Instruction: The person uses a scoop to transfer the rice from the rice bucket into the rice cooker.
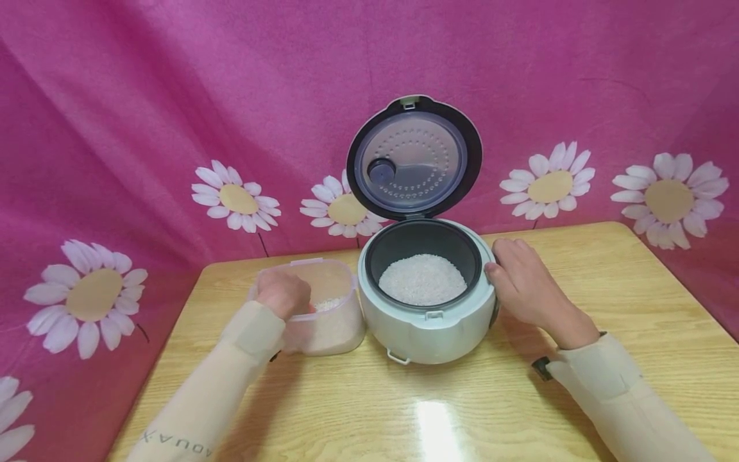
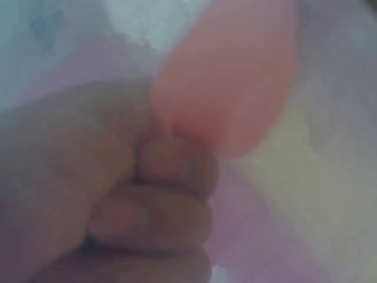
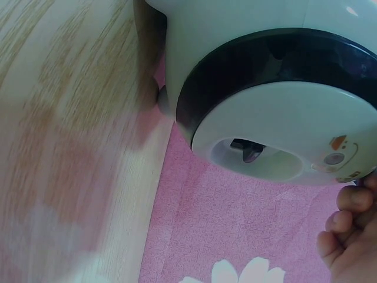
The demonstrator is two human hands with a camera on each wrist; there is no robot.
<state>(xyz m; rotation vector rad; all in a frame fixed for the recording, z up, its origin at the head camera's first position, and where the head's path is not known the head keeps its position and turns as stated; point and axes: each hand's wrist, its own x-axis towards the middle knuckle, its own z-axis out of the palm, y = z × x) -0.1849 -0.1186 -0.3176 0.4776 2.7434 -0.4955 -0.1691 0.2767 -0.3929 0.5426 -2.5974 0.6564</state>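
Note:
My left hand [image 1: 284,293] reaches down into a clear plastic container [image 1: 331,339] with a pale lilac rim. Its curled fingers grip a coral-pink scoop [image 2: 230,76], blurred in the left wrist view; in the head view the hand hides most of it. Loose white rice [image 1: 328,304] shows inside the container. Just to the right stands a white rice cooker [image 1: 430,337], its lid [image 1: 412,154] raised and a mound of rice [image 1: 423,279] in the dark inner pot. My right hand [image 1: 524,280] holds the cooker's right side, thumb at the rim.
Both vessels stand side by side on a wood-grain table [image 1: 358,410]. A magenta cloth [image 1: 260,83] with large daisies hangs behind the table's back edge. At the cooker's front, a small loop [image 1: 398,357] sticks out low down.

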